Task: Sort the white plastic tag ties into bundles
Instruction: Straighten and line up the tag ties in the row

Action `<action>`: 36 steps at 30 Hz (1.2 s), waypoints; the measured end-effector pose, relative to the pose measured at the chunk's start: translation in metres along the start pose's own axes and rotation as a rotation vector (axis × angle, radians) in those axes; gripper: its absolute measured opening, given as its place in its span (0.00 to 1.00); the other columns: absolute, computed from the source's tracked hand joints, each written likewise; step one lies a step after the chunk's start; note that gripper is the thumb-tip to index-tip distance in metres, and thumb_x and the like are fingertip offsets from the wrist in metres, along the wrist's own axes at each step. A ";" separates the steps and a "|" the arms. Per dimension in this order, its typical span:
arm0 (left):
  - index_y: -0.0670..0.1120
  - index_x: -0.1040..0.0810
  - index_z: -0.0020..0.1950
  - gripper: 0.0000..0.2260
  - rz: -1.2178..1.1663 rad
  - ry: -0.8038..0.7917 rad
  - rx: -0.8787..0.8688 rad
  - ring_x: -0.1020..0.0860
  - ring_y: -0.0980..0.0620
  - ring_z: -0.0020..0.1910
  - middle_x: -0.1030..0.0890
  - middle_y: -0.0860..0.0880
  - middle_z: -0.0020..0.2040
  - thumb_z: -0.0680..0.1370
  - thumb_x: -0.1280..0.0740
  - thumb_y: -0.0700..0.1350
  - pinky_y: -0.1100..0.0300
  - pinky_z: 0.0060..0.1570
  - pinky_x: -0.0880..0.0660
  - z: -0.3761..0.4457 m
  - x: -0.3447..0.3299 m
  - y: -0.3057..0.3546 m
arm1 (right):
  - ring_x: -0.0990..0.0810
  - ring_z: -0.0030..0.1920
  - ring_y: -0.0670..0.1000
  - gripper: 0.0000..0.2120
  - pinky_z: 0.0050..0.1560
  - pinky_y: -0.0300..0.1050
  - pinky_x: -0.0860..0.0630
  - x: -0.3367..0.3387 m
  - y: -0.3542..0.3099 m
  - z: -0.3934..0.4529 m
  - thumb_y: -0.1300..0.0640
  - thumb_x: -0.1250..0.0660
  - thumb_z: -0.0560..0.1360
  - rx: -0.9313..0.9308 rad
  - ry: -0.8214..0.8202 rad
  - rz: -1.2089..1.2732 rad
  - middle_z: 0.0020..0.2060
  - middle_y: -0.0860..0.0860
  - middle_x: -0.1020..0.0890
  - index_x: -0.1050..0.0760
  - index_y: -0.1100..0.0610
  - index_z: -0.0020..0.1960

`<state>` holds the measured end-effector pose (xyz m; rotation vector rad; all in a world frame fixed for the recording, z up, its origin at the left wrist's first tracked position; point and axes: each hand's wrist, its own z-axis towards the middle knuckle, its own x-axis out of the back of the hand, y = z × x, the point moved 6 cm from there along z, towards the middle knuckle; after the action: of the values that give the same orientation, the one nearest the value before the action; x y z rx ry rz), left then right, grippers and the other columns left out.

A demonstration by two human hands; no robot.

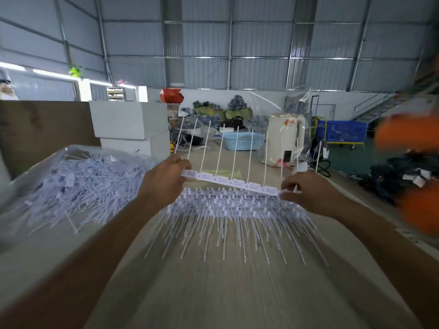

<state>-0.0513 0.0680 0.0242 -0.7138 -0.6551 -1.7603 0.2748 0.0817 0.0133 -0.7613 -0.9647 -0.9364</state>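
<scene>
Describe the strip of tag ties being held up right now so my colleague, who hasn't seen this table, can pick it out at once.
Start at the long pale wooden table and find the two hands above its middle. Between the left hand and the right hand runs one strip of joined white tags, pinched at each end. Unlike the flat stack beneath and the loose heap in the plastic bag, it is lifted, tails pointing up and away.

left grip (pixel 166 180) pinching, right grip (pixel 306 193) pinching

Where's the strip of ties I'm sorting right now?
In the head view's centre, the strip is held between your left hand and right hand, just above the stack on the table.
</scene>
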 end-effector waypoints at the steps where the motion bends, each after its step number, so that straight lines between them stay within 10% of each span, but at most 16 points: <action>1: 0.49 0.21 0.58 0.11 0.012 0.010 -0.006 0.22 0.45 0.51 0.23 0.49 0.55 0.77 0.30 0.38 0.48 0.42 0.22 -0.006 0.005 0.000 | 0.24 0.41 0.40 0.08 0.45 0.43 0.24 0.003 -0.004 -0.006 0.45 0.29 0.76 0.036 -0.018 0.033 0.41 0.41 0.20 0.17 0.49 0.50; 5: 0.51 0.21 0.61 0.12 0.068 0.005 -0.020 0.22 0.46 0.58 0.20 0.50 0.58 0.78 0.31 0.40 0.46 0.46 0.21 -0.032 0.020 0.001 | 0.25 0.40 0.33 0.06 0.38 0.29 0.31 0.007 -0.019 -0.032 0.50 0.27 0.75 0.176 -0.109 0.109 0.40 0.38 0.21 0.16 0.52 0.49; 12: 0.51 0.21 0.59 0.12 0.046 0.023 -0.039 0.20 0.48 0.52 0.20 0.51 0.54 0.77 0.28 0.42 0.51 0.38 0.21 -0.078 0.028 0.001 | 0.22 0.47 0.48 0.13 0.51 0.52 0.24 -0.005 -0.014 -0.064 0.62 0.22 0.71 0.211 0.078 0.198 0.50 0.49 0.18 0.17 0.54 0.54; 21: 0.54 0.25 0.56 0.09 -0.009 -0.036 -0.041 0.18 0.47 0.46 0.21 0.52 0.53 0.78 0.30 0.46 0.53 0.39 0.21 -0.095 0.011 -0.009 | 0.28 0.65 0.55 0.32 0.61 0.53 0.25 0.000 0.016 -0.074 0.69 0.25 0.70 0.103 0.379 0.244 0.75 0.49 0.34 0.26 0.50 0.70; 26: 0.55 0.27 0.53 0.08 -0.016 -0.058 -0.063 0.19 0.47 0.43 0.22 0.53 0.50 0.78 0.30 0.46 0.53 0.37 0.22 -0.098 -0.001 -0.012 | 0.27 0.61 0.56 0.36 0.55 0.51 0.24 -0.031 0.048 -0.072 0.58 0.24 0.73 -0.304 0.135 0.492 0.69 0.56 0.30 0.37 0.51 0.76; 36: 0.58 0.28 0.50 0.11 -0.203 -0.037 0.016 0.21 0.54 0.43 0.22 0.56 0.47 0.77 0.29 0.45 0.55 0.40 0.25 -0.099 -0.003 0.007 | 0.18 0.46 0.49 0.10 0.50 0.41 0.24 -0.030 0.008 -0.079 0.63 0.28 0.76 -0.141 0.215 0.474 0.47 0.48 0.16 0.19 0.54 0.56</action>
<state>-0.0583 -0.0041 -0.0438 -0.6900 -0.7892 -1.9283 0.3004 0.0261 -0.0450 -0.9359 -0.4995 -0.6552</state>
